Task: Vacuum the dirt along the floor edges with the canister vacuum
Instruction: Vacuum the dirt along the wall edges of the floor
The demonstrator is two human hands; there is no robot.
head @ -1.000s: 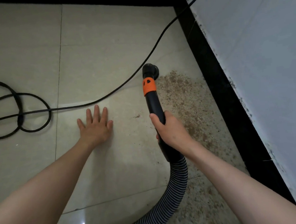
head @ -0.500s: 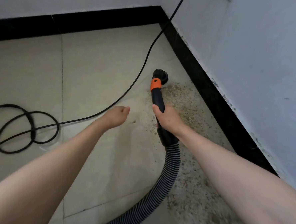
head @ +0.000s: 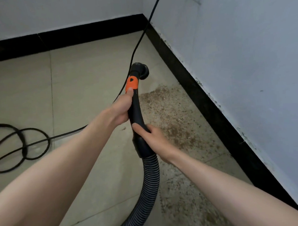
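Observation:
The black vacuum handle (head: 135, 112) has an orange collar (head: 132, 82) and a round brush nozzle (head: 140, 70) lifted above the tiles near the corner. My left hand (head: 121, 107) grips the upper handle, thumb on the orange collar. Lower down, my right hand (head: 150, 137) holds the handle just above the ribbed grey hose (head: 149, 188). Brown dirt (head: 173, 128) is spread over the beige tiles along the black skirting (head: 213, 114) on the right. The canister itself is out of view.
A black power cord (head: 137, 45) runs from the right wall down across the floor to loose loops (head: 19, 145) at the left. White walls meet in a corner (head: 145, 15) ahead, with black skirting along both.
My left hand left the floor and took hold of the upper handle. The nozzle came up off the tiles, and the view rose toward the corner.

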